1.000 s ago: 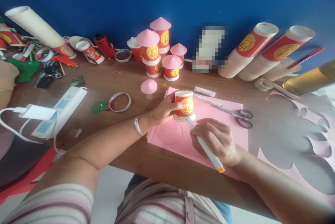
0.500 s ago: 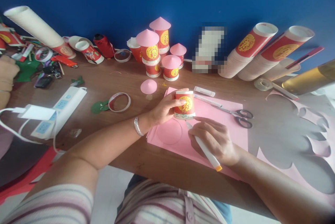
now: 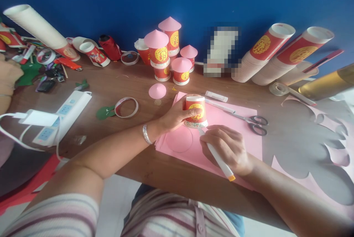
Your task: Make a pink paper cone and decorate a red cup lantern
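Note:
My left hand (image 3: pixel 177 114) grips a red paper cup (image 3: pixel 195 109) with a gold emblem, its thumb across the front and its fingers behind. Small marks run along the cup's white lower rim. Between the fingers of my right hand (image 3: pixel 225 148) is a white marker (image 3: pixel 220 161) with an orange end, its tip close to that lower rim; whether it touches is unclear. Under both hands lie pink paper sheets (image 3: pixel 249 143), the top one bearing a drawn circle left of the marker tip.
Scissors (image 3: pixel 256 124) and a glue stick (image 3: pixel 216 96) lie beyond my right hand. Cups with pink cone tops (image 3: pixel 181 71) stand behind. A power strip (image 3: pixel 63 119) is at left, stacked cups (image 3: pixel 287 54) and pink scraps (image 3: pixel 339 154) at right. Part of another person (image 3: pixel 8 78) shows far left.
The cup has tilted slightly in my left hand, showing more of its top end. My right hand's fingers have drawn in a little, and the marker tip sits slightly lower and to the right.

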The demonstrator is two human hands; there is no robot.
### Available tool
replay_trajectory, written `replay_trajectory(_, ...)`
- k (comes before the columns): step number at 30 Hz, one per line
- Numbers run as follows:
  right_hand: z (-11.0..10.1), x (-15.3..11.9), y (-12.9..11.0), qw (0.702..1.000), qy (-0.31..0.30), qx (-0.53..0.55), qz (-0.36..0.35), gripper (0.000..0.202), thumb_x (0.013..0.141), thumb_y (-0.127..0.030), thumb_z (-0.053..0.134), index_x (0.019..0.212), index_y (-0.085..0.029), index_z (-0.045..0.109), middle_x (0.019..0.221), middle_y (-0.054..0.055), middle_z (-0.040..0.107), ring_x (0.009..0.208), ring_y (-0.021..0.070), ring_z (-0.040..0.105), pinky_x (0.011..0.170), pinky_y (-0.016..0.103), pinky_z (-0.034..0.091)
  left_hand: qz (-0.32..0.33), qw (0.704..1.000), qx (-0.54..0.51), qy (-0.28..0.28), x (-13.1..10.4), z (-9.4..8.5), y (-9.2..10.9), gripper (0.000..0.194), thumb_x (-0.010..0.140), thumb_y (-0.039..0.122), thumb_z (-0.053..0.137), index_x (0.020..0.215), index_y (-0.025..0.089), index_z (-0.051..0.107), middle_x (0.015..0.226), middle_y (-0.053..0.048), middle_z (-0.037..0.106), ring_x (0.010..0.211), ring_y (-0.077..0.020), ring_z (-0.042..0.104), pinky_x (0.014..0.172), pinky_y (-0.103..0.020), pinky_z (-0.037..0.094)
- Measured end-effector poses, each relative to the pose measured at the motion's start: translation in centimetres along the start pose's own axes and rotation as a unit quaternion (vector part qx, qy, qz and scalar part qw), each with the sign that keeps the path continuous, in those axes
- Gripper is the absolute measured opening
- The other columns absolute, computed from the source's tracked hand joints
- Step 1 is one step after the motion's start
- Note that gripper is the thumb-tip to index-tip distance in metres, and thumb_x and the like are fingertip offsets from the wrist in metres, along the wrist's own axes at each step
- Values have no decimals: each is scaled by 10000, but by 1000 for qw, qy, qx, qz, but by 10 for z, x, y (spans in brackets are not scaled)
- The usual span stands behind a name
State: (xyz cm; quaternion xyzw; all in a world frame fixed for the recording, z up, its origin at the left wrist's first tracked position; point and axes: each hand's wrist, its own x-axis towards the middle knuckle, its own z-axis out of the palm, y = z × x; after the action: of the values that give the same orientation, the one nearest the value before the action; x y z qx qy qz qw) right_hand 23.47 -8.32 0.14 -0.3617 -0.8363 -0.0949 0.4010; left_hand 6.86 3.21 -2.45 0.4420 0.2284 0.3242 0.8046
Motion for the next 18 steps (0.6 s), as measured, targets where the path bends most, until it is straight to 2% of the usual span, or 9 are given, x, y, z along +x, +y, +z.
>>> replay_trajectory(5, 0, 1, 1, 1000, -10, -7, 8, 183, 854, -36, 622, 965, -179, 596, 720, -3, 633, 618, 137, 605, 595, 284, 552, 5, 1000, 2, 10, 1, -2, -3, 548, 718, 302, 877, 1166, 183, 586, 1042, -47, 599, 941, -149, 571, 831, -295, 478)
replay_trajectory(18, -1, 3, 2, 1000, -21, -21, 9, 188, 860, -28, 627, 953, -181, 571, 706, -3, 629, 601, 132, 587, 587, 273, 521, 1, 1000, 5, 6, 0, -2, -3, 525, 719, 309, 872, 1145, 181, 594, 1019, -50, 610, 925, -153, 574, 838, -300, 470)
